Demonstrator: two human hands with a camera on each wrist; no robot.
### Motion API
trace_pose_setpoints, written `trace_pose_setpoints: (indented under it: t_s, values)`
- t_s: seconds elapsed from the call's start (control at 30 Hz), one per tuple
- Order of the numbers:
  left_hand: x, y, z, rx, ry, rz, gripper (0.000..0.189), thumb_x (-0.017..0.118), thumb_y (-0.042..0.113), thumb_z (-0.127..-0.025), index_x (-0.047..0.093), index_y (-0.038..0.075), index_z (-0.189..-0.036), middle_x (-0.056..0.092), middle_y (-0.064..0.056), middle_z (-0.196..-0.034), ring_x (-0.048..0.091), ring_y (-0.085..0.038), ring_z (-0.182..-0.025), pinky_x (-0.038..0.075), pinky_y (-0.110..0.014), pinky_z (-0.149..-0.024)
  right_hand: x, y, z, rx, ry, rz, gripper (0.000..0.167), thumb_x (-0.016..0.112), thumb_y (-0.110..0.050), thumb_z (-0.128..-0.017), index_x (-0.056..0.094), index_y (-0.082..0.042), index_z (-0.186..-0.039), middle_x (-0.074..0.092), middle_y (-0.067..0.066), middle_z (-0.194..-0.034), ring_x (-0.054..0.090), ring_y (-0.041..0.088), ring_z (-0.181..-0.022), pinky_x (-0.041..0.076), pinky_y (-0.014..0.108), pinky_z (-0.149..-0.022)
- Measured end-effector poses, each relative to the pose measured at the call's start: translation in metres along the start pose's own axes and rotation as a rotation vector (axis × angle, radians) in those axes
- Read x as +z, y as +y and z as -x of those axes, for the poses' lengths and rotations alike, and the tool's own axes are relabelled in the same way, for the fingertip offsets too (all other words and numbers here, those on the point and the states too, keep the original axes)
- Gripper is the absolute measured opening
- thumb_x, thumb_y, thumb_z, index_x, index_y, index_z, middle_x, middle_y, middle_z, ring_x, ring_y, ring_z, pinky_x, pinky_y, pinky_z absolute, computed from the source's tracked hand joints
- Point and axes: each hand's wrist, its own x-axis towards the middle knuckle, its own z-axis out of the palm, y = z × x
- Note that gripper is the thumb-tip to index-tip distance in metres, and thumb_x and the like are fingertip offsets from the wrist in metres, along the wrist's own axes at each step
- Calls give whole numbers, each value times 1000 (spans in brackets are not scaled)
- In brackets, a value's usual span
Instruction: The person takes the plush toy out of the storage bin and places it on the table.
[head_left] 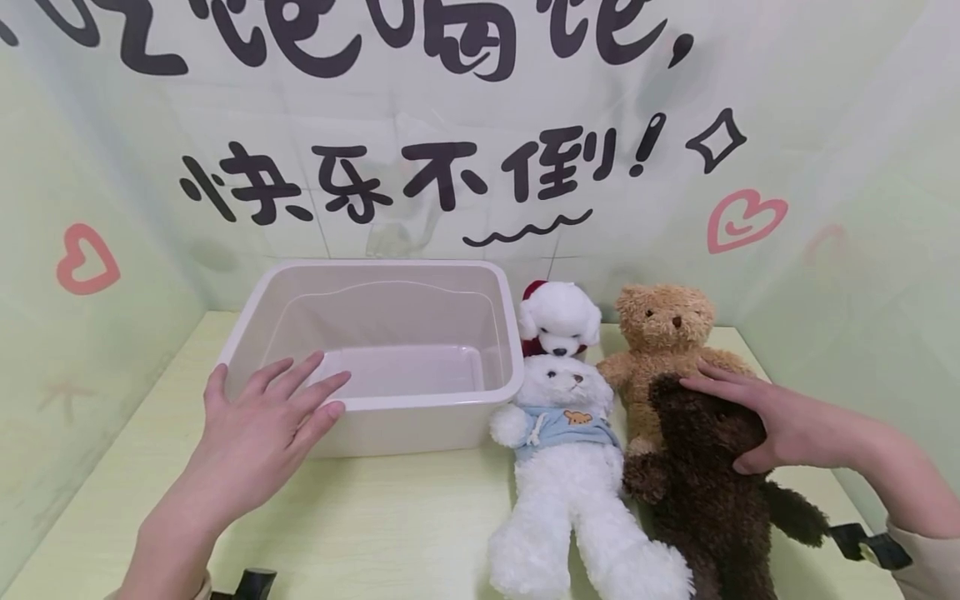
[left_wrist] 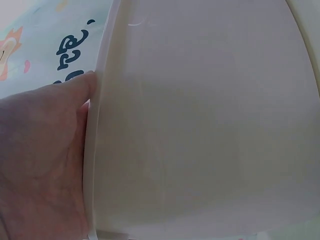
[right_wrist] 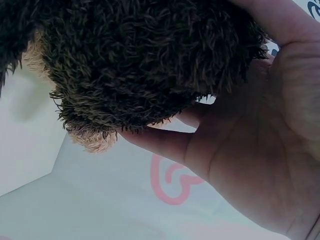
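My left hand lies over the near left rim of a pale plastic bin, its fingers spread above the opening. In the left wrist view the thumb of that hand touches the rim beside the bin's outer wall. With thumb and fingers on either side, my right hand grips the head of a dark brown teddy bear. The right wrist view shows its shaggy fur between the thumb and fingers of the hand.
A white teddy bear in a blue top lies beside the bin. Behind it sits a white plush dog with red around it. A tan teddy bear is behind the dark one. A printed sheet hangs at the back.
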Motion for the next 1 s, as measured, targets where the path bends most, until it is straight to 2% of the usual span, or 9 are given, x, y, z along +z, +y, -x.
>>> trace_pose_setpoints:
  t_s: [0.13,0.33,0.5,0.67,0.77,0.9,1.0]
  values:
    - [1,-3,-2,9,-1,-11,45,49,45,-108,60,22,-145,46,-17,-156,38,-47,-139,0,-82,-106,1,0,2,3,0,-4,107,93,-24,-72,34,-31,-161,26,27,-162,33,55,-140,53,39,-82]
    - [1,-4,-2,12,7,-13,48,49,45,-108,56,21,-149,46,-17,-156,39,-47,-138,0,-82,-106,1,-2,4,-15,26,8,104,93,-33,-74,34,-31,-161,30,26,-161,36,55,-139,52,50,-87]
    - [0,-2,-3,-7,23,-11,55,51,47,-107,51,17,-152,46,-18,-155,39,-48,-138,2,-82,-106,1,-4,5,-5,43,7,106,92,-40,-75,31,-29,-162,33,25,-160,38,52,-139,51,54,-90]
    - [-4,-2,-5,-36,-23,4,59,48,49,-107,49,13,-153,41,-20,-158,36,-50,-140,-1,-82,-106,0,-5,7,7,50,-12,107,91,-41,-76,30,-29,-163,33,25,-160,37,53,-139,46,62,-94]
    - [-7,-2,-6,-47,-30,0,60,47,51,-107,48,13,-154,39,-22,-159,35,-52,-141,-2,-82,-106,0,-6,8,6,57,-33,107,91,-41,-76,29,-32,-162,32,25,-160,35,55,-140,43,68,-95]
    - [-9,-3,-7,-48,-5,-9,61,48,51,-107,48,12,-154,39,-23,-159,34,-52,-141,-5,-83,-106,0,-6,9,4,60,-40,107,91,-42,-77,28,-35,-163,31,26,-161,34,56,-139,43,69,-95]
    - [-11,-2,-9,-41,11,0,61,49,51,-107,48,11,-153,38,-23,-159,33,-52,-142,-6,-82,-107,0,-6,10,-4,74,-19,105,90,-45,-77,29,-33,-162,32,23,-161,37,53,-139,45,65,-94]
